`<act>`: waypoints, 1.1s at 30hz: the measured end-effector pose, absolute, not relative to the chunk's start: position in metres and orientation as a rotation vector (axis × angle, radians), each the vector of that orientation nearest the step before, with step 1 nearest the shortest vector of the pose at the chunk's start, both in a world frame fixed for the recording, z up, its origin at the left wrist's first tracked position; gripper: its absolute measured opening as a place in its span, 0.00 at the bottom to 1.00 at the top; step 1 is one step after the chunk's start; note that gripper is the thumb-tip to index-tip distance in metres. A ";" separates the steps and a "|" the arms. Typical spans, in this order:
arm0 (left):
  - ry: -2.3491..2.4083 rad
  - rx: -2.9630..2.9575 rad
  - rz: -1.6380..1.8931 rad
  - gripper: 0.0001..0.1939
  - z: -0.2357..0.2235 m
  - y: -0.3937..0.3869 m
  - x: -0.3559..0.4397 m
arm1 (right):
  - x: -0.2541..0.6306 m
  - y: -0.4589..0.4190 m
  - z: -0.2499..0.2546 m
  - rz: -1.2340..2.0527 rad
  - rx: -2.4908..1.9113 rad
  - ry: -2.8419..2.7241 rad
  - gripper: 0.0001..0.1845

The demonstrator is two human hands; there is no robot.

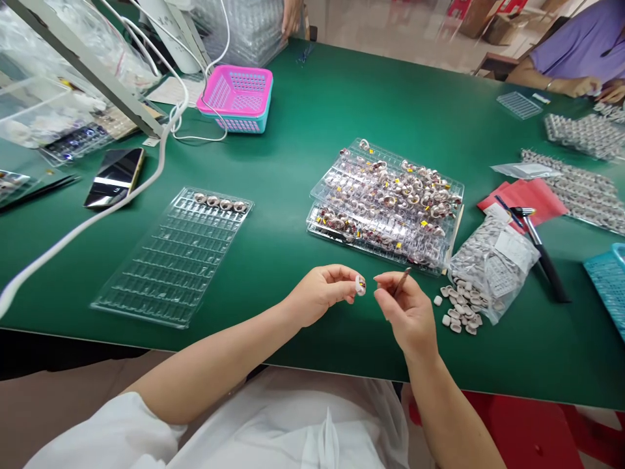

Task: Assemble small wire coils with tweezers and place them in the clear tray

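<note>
My left hand (329,293) pinches a small whitish casing (360,285) with a bit of yellow and dark colour on it. Just to its right is my right hand (407,312), with a thin brown tool (402,282) held in its curled fingers; its kind is not clear. The thumb and index fingertips of that hand are close to the casing, with a small gap between. Beyond both hands lie stacked clear trays (385,202) full of similar small parts with yellow tabs. To the left, a clear compartment tray (166,260) carries several parts in its far row.
Beige caps (461,309) spill from a plastic bag (498,260) at right. Beside it lie a hammer (544,257) and red sheets (530,198). A pink basket (266,88), phone (114,177) and white cable (97,228) occupy the left. A co-worker in purple (581,45) sits far right.
</note>
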State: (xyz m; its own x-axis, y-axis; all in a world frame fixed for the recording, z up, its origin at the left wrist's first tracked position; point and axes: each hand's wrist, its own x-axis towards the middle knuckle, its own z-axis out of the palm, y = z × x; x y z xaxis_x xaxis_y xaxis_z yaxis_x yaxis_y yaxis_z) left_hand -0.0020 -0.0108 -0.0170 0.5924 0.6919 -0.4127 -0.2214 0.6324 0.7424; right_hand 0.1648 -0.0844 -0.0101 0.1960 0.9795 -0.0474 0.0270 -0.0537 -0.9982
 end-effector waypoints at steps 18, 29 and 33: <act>0.704 0.661 0.536 0.08 -0.009 -0.010 -0.006 | 0.172 -0.084 -0.009 1.135 -1.203 -0.927 0.12; 0.784 0.779 0.561 0.09 -0.008 -0.009 -0.005 | 0.174 -0.081 -0.003 1.072 -1.162 -1.023 0.15; 0.886 0.901 0.567 0.10 -0.014 -0.011 -0.005 | 0.177 -0.093 0.012 0.890 -1.292 -1.241 0.14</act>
